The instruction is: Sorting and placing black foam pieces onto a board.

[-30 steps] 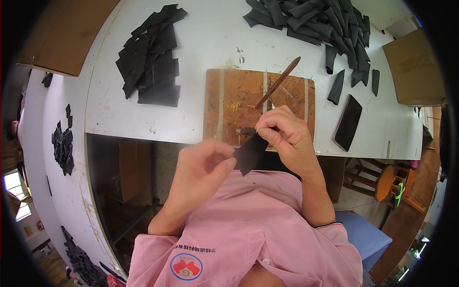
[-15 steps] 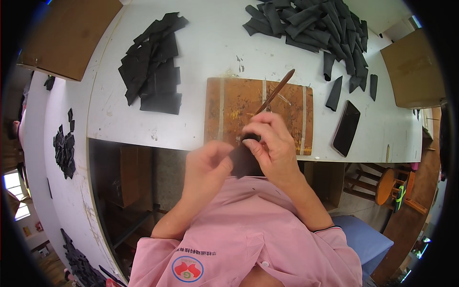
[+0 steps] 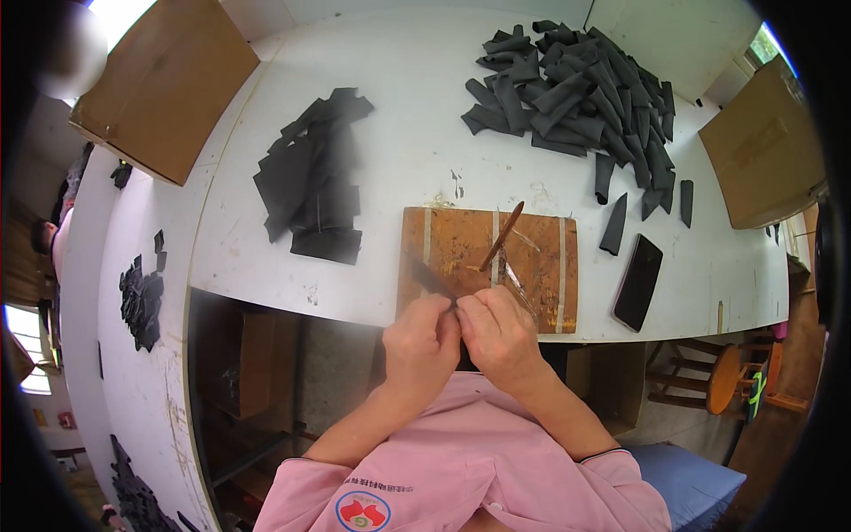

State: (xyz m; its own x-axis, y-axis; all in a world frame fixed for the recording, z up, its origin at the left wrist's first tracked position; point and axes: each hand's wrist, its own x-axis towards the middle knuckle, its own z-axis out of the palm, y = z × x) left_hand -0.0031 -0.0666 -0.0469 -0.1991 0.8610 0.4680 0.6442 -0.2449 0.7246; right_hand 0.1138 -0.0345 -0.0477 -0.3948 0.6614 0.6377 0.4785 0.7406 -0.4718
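Both hands meet at the front edge of a worn brown board [image 3: 461, 232]. Between them is a dark fabric piece [image 3: 432, 280], mostly hidden by the fingers; one blurred end sticks out over the board. My left hand [image 3: 420, 344] is closed, thumb and fingers pressed on the piece. My right hand [image 3: 499, 335] pinches it close beside the left thumb. Just beyond the right hand, a thin brown stick-like tool [image 3: 503, 235] lies slantwise on the board. Near its lower end is a narrow shiny strip [image 3: 515, 279], whose kind I cannot make out.
Flat black fabric pieces [image 3: 310, 186] are stacked on the white table [image 3: 399, 115] at left. A large heap of rolled or folded black pieces [image 3: 576, 97] lies far right, above a phone [image 3: 638, 284]. Cardboard boxes [image 3: 168, 89] stand at both sides; a wooden stool [image 3: 722, 379] is lower right.
My hands have come together, both now pinching the fabric piece, which points out over the board instead of hanging toward me. The whole view has shifted, so the table sits lower in the picture.
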